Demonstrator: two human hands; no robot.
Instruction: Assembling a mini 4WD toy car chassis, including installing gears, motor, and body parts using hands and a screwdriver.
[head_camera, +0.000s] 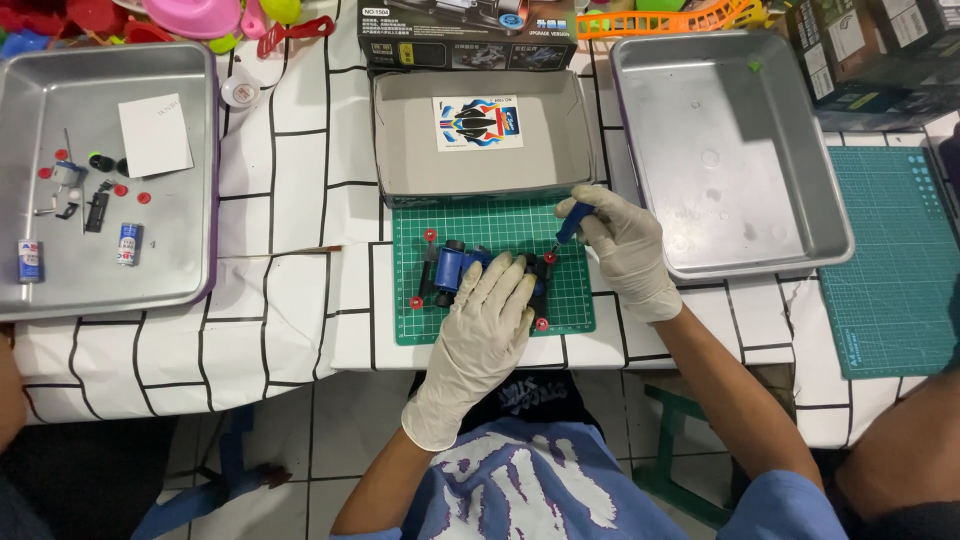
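Pinning the blue toy car chassis (462, 268) flat on the green cutting mat (490, 225) with my left hand (490, 320), fingers spread over it. Its long axis runs left-right. My right hand (625, 245) grips a small blue-handled screwdriver (568, 225), tip at the car's right end.

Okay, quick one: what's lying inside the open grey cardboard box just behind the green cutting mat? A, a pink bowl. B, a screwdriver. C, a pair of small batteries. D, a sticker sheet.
D: the grey box holds only a white sticker sheet with blue, black and red shapes, lying flat on its floor.
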